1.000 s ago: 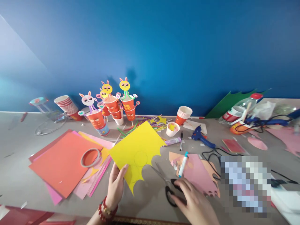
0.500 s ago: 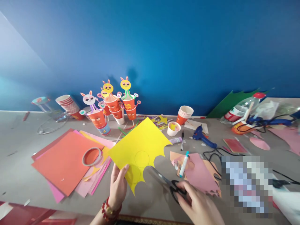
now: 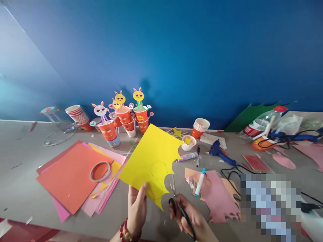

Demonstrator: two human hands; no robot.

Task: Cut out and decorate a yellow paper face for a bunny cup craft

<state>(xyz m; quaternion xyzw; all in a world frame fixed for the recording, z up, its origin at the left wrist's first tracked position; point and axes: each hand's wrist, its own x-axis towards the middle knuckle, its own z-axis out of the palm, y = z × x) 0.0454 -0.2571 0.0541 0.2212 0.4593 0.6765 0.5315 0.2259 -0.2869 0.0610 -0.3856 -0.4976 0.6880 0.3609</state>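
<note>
My left hand point(image 3: 137, 205) pinches the lower edge of a yellow sheet of paper point(image 3: 148, 151), thumb on top. Rounded bites are cut out of the sheet's right edge, and drawn circles show on its surface. In my right hand point(image 3: 189, 215) is a pair of black-handled scissors point(image 3: 174, 190), fingers around the handles. Their blades are slightly parted and point up, close to the sheet's scalloped edge; I cannot tell whether they touch it.
Left lie stacked coloured papers point(image 3: 68, 178) with a tape roll point(image 3: 100, 171) on them. Behind stand paper cups with rabbit figures point(image 3: 108, 131). Rightward are a cup stack point(image 3: 200, 127), a blue glue gun point(image 3: 220, 153), a marker point(image 3: 200, 183), pink paper scraps point(image 3: 218, 191) and a bottle point(image 3: 264, 121).
The yellow sheet has turned clockwise and shifted slightly right with my left hand. My right hand has moved left, and the scissors now point more steeply upward.
</note>
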